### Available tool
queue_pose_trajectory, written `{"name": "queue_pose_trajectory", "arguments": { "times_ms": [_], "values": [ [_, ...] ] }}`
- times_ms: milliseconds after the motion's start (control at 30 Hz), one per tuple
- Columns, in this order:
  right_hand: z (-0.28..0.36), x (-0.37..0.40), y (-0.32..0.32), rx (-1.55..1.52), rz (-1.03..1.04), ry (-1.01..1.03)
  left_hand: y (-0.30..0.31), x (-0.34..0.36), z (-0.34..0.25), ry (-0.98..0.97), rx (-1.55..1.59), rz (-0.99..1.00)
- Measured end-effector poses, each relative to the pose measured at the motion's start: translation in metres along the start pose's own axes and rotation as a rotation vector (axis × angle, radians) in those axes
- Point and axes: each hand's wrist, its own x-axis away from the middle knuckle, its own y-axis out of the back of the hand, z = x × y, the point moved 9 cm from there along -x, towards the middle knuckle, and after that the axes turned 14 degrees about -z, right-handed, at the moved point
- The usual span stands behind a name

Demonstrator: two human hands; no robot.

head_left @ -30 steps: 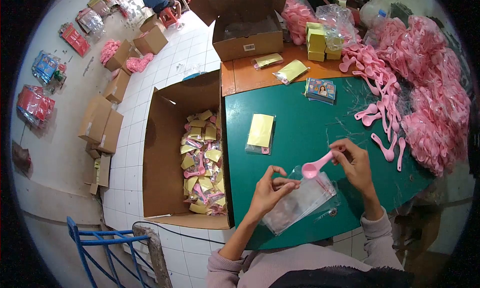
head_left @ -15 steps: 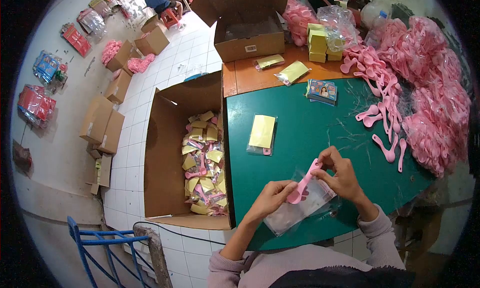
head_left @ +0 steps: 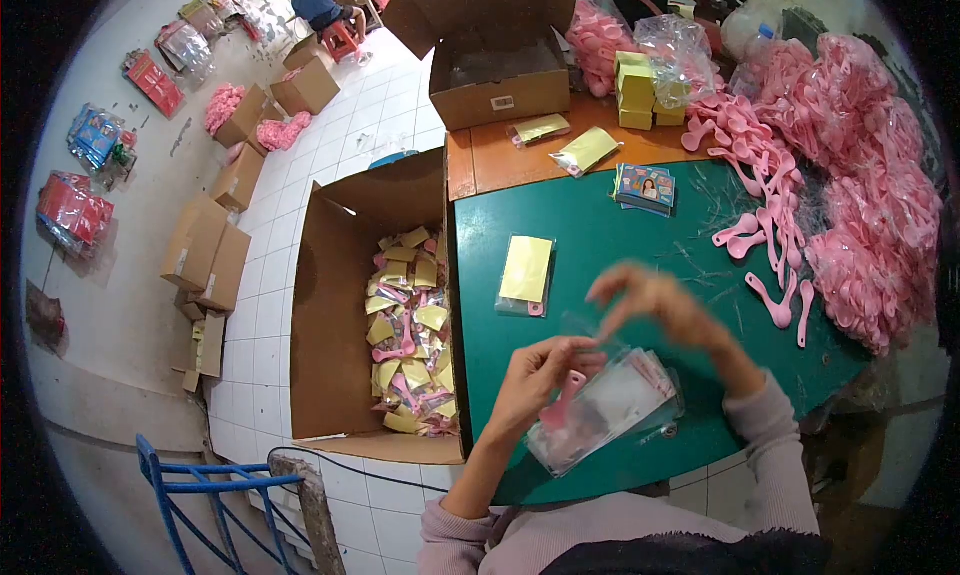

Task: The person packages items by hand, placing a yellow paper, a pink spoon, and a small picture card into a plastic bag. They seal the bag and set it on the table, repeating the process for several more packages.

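Note:
My left hand [head_left: 540, 375] pinches the top edge of a clear plastic bag near the front of the green table [head_left: 600, 245]. A pink measuring spoon [head_left: 562, 403] hangs below those fingers, apparently inside the bag, its holed handle end up. Smeared by motion, my right hand [head_left: 660, 310] is raised just right of the left one; its fingers cannot be read. Beneath both hands lies a stack of clear bags [head_left: 625, 405]. A bag with a yellow card [head_left: 526, 272] lies flat to the left, a pink spoon end showing at its bottom.
At left stands an open carton [head_left: 345, 305] with many packed bags [head_left: 410, 345]. Loose pink spoons [head_left: 765, 225] and a big pink bagged heap [head_left: 875, 195] lie right. Printed cards [head_left: 645, 188], yellow blocks [head_left: 635, 90] and another box [head_left: 500, 85] are at the back. A person [head_left: 318, 7] sits far off.
The pink spoon has gone from my right fingers down to under my left hand, in the clear bag. My right hand has let go of it and moved up in a blur.

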Motion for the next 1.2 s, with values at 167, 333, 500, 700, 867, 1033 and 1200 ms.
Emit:
{"name": "queue_pose_trajectory", "arguments": {
  "times_ms": [167,333,500,700,867,1033,1200],
  "values": [
    [-0.092,-0.056,0.182,1.139,-0.780,-0.142,0.016,-0.005,-0.010,0.002,0.016,-0.111],
    [-0.113,-0.054,0.197,0.904,-0.890,-0.230,0.025,-0.008,-0.007,0.011,0.028,-0.109],
    [-0.052,-0.050,0.159,0.565,-0.722,-0.121,0.025,-0.012,-0.003,0.046,0.003,-0.098],
    [0.021,-0.017,0.044,0.149,-0.204,-0.277,0.016,-0.019,0.000,0.077,0.016,-0.062],
    [0.039,-0.010,0.017,0.419,0.098,-0.166,0.014,-0.019,0.000,0.043,-0.380,-0.021],
    [0.043,-0.009,0.049,0.291,-0.254,-0.242,0.006,-0.018,-0.008,-0.019,-0.150,-0.043],
    [0.043,-0.004,0.032,0.370,-0.050,-0.195,0.015,-0.022,0.002,0.047,-0.416,-0.036]
  ]
}}
